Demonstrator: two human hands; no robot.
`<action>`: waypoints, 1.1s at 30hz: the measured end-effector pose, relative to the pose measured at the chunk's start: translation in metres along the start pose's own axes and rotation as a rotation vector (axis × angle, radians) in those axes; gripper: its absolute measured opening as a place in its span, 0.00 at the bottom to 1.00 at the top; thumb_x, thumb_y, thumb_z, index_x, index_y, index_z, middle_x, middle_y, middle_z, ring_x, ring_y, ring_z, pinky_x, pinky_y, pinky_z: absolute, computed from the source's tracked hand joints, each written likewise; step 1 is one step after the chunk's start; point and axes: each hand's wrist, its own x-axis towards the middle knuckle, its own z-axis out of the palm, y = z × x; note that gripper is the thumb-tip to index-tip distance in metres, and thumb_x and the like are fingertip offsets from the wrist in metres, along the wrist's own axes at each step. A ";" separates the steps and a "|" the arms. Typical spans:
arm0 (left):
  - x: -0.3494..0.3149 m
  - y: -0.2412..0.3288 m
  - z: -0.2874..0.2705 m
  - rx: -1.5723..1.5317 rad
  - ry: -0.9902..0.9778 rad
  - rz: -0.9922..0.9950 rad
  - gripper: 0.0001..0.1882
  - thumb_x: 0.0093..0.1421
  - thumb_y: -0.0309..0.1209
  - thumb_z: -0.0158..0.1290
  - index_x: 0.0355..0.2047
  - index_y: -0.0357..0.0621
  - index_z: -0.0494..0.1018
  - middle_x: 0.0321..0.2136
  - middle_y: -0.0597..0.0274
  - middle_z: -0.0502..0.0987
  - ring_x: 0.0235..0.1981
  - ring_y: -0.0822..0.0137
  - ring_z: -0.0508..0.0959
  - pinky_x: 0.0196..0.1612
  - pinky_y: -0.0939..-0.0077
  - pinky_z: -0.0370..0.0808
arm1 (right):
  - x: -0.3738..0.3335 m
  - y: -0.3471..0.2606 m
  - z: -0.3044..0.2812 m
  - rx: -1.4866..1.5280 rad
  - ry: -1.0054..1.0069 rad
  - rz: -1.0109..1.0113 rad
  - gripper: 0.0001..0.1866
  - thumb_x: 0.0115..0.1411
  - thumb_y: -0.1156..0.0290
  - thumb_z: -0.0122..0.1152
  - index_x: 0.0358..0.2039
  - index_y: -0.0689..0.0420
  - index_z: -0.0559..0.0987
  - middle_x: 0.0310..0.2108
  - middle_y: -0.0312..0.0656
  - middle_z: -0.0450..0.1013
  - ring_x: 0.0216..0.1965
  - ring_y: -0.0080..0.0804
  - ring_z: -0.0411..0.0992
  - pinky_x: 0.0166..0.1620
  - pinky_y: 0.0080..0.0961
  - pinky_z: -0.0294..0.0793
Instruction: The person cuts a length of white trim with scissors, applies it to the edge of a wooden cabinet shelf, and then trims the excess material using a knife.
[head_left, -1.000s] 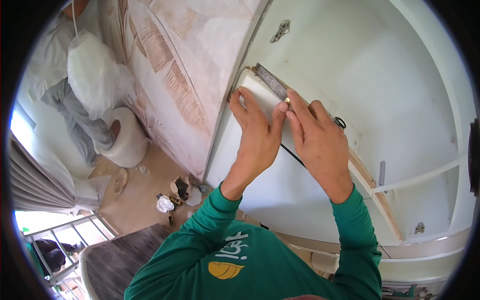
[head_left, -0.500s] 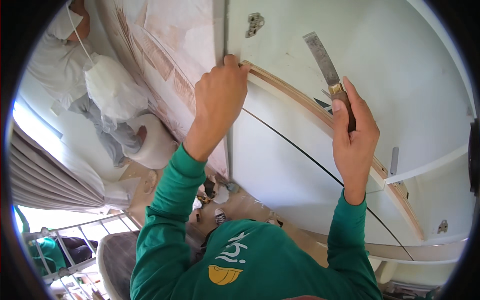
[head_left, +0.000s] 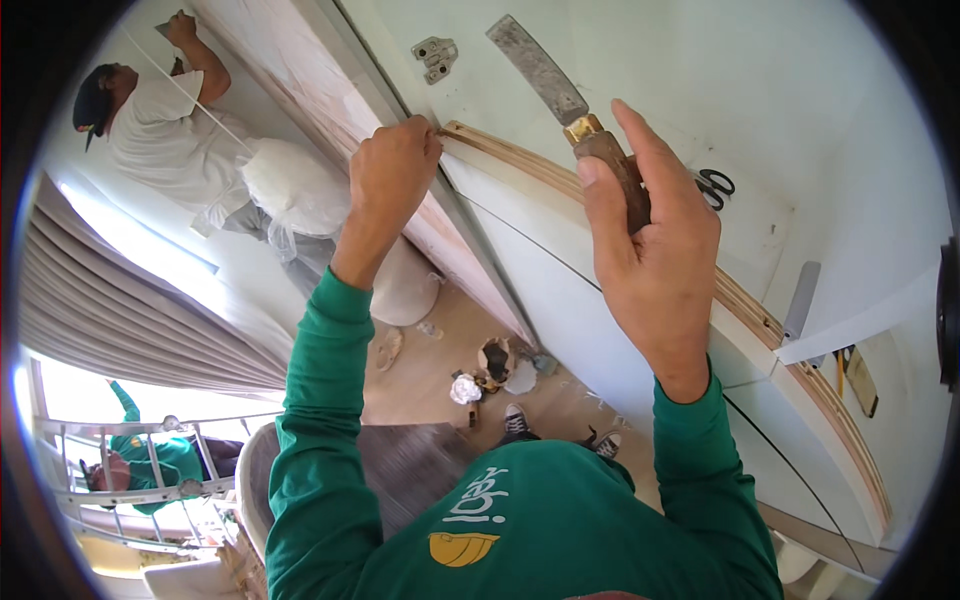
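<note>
Along the front edge of the white cabinet [head_left: 620, 280], both bare hands of the person in the green top [head_left: 455, 530] were in view. Right hand [head_left: 655, 240]: wrapped about the dark handle of a knife [head_left: 583, 127], thumb laid on the grip, index finger stretched out free of it. Knife position: held up before the pale cabinet interior, brass-coloured collar above the thumb, square-ended grey blade slanting up and leftward toward a metal hinge plate [head_left: 435, 60]. Left hand [head_left: 390, 172]: fingers curled inward at the near end of a wooden strip [head_left: 510, 155], beside the wall panel; from where I stood I could not tell whether the fingertips pinched anything. Just beyond the right hand lay black-handled scissors [head_left: 715, 187], partly hidden by it. Farther right, a grey metal bar [head_left: 803, 298] stood near the divider. Across the room, a co-worker in a pale shirt [head_left: 165, 140] had one arm raised to the wall, a flat tool [head_left: 166, 31] in hand; another person in green [head_left: 165, 460] was visible behind metal rails [head_left: 150, 428].
</note>
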 end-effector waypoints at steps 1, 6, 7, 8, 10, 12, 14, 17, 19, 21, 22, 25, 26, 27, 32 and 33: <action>-0.003 -0.004 -0.001 -0.019 0.001 0.001 0.11 0.71 0.37 0.57 0.42 0.46 0.86 0.31 0.45 0.86 0.35 0.39 0.86 0.40 0.47 0.83 | -0.001 0.001 -0.001 -0.018 -0.002 -0.015 0.21 0.72 0.70 0.69 0.61 0.66 0.80 0.39 0.51 0.80 0.31 0.45 0.80 0.35 0.38 0.80; -0.013 0.008 -0.009 -0.175 -0.007 -0.046 0.14 0.73 0.40 0.56 0.43 0.45 0.86 0.28 0.48 0.85 0.31 0.45 0.85 0.39 0.50 0.82 | 0.000 0.000 -0.001 -0.127 -0.034 -0.015 0.16 0.72 0.67 0.68 0.54 0.64 0.81 0.37 0.51 0.78 0.30 0.52 0.78 0.36 0.44 0.79; -0.012 0.009 -0.004 -0.174 0.002 -0.021 0.14 0.73 0.40 0.57 0.42 0.43 0.86 0.24 0.52 0.83 0.26 0.52 0.84 0.36 0.54 0.81 | 0.001 0.001 0.001 -0.146 -0.038 -0.025 0.16 0.72 0.66 0.68 0.53 0.63 0.81 0.37 0.51 0.79 0.31 0.53 0.79 0.37 0.45 0.79; -0.009 0.008 0.000 -0.174 0.011 0.004 0.15 0.73 0.39 0.57 0.42 0.41 0.86 0.19 0.55 0.82 0.20 0.58 0.83 0.33 0.58 0.80 | 0.001 0.002 0.002 -0.167 -0.040 -0.033 0.15 0.72 0.66 0.68 0.52 0.63 0.81 0.38 0.51 0.79 0.32 0.54 0.79 0.37 0.46 0.79; 0.005 -0.001 0.007 -0.126 0.000 0.030 0.15 0.73 0.39 0.57 0.40 0.41 0.87 0.19 0.56 0.82 0.20 0.58 0.82 0.33 0.59 0.79 | 0.000 -0.001 0.002 -0.167 -0.051 0.009 0.15 0.72 0.66 0.68 0.51 0.62 0.81 0.38 0.52 0.80 0.33 0.54 0.80 0.38 0.46 0.79; 0.009 -0.005 0.011 -0.150 -0.027 0.014 0.15 0.72 0.38 0.57 0.39 0.41 0.86 0.19 0.56 0.82 0.20 0.58 0.82 0.33 0.60 0.79 | -0.001 -0.003 0.001 -0.184 -0.065 0.036 0.14 0.72 0.66 0.68 0.51 0.62 0.81 0.39 0.52 0.80 0.35 0.53 0.81 0.38 0.46 0.79; 0.014 -0.004 0.010 -0.237 -0.072 -0.027 0.14 0.70 0.38 0.57 0.37 0.40 0.86 0.19 0.55 0.82 0.20 0.58 0.83 0.33 0.60 0.80 | -0.001 -0.003 0.001 -0.212 -0.066 0.052 0.15 0.72 0.66 0.68 0.51 0.62 0.81 0.39 0.52 0.81 0.36 0.53 0.81 0.38 0.45 0.80; 0.012 -0.011 0.011 -0.238 -0.034 0.050 0.14 0.69 0.37 0.56 0.33 0.40 0.84 0.19 0.55 0.82 0.21 0.59 0.83 0.33 0.61 0.80 | -0.001 -0.003 0.004 -0.250 -0.048 0.037 0.14 0.72 0.65 0.67 0.52 0.61 0.81 0.40 0.52 0.81 0.35 0.54 0.81 0.39 0.46 0.80; -0.002 -0.026 -0.001 -0.081 -0.077 0.146 0.14 0.68 0.37 0.57 0.32 0.39 0.83 0.18 0.57 0.80 0.21 0.59 0.83 0.33 0.61 0.79 | -0.003 -0.006 0.003 -0.239 -0.071 0.055 0.15 0.72 0.65 0.67 0.51 0.61 0.81 0.41 0.51 0.81 0.37 0.54 0.81 0.40 0.46 0.80; -0.023 -0.026 -0.024 -0.052 -0.351 0.071 0.11 0.66 0.36 0.58 0.34 0.41 0.83 0.26 0.53 0.83 0.29 0.51 0.84 0.38 0.55 0.80 | -0.002 -0.005 0.003 -0.270 -0.090 0.030 0.15 0.72 0.65 0.67 0.52 0.61 0.81 0.41 0.50 0.81 0.38 0.53 0.81 0.41 0.46 0.80; -0.036 -0.020 -0.042 -0.099 -0.608 -0.051 0.10 0.65 0.36 0.59 0.37 0.44 0.84 0.35 0.48 0.86 0.38 0.43 0.85 0.43 0.49 0.82 | -0.003 0.000 0.003 -0.307 -0.099 0.000 0.15 0.72 0.65 0.67 0.53 0.60 0.81 0.41 0.49 0.80 0.39 0.52 0.81 0.41 0.46 0.80; -0.083 -0.017 -0.052 -0.215 -0.356 -0.005 0.12 0.64 0.32 0.64 0.47 0.46 0.83 0.46 0.51 0.85 0.42 0.48 0.85 0.46 0.52 0.82 | -0.004 -0.003 0.008 -0.399 -0.209 -0.123 0.16 0.71 0.66 0.67 0.55 0.58 0.80 0.39 0.46 0.77 0.41 0.48 0.80 0.42 0.44 0.81; -0.092 -0.017 -0.047 -0.327 -0.290 0.012 0.15 0.64 0.32 0.65 0.51 0.45 0.82 0.50 0.51 0.83 0.46 0.48 0.84 0.49 0.52 0.81 | -0.002 -0.006 0.010 -0.438 -0.256 -0.177 0.17 0.71 0.66 0.67 0.57 0.57 0.80 0.39 0.45 0.76 0.41 0.46 0.79 0.42 0.44 0.81; -0.100 -0.017 -0.038 -0.438 -0.222 0.032 0.20 0.64 0.31 0.67 0.55 0.44 0.81 0.54 0.50 0.81 0.49 0.48 0.84 0.53 0.53 0.81 | 0.000 -0.009 0.012 -0.489 -0.289 -0.207 0.17 0.71 0.67 0.66 0.57 0.55 0.80 0.38 0.44 0.75 0.41 0.45 0.79 0.42 0.43 0.81; -0.116 0.028 0.009 -0.654 0.220 0.171 0.41 0.67 0.40 0.70 0.73 0.35 0.66 0.69 0.38 0.67 0.74 0.33 0.65 0.74 0.44 0.66 | 0.016 -0.027 0.031 -0.696 -0.430 -0.286 0.17 0.71 0.67 0.65 0.60 0.50 0.79 0.37 0.41 0.73 0.40 0.41 0.79 0.40 0.39 0.84; -0.115 0.038 0.019 -0.661 0.253 0.167 0.42 0.68 0.42 0.69 0.75 0.36 0.65 0.71 0.37 0.64 0.75 0.32 0.62 0.74 0.43 0.65 | 0.019 -0.028 0.036 -0.717 -0.457 -0.281 0.18 0.72 0.67 0.66 0.61 0.49 0.80 0.36 0.41 0.72 0.37 0.41 0.78 0.38 0.39 0.82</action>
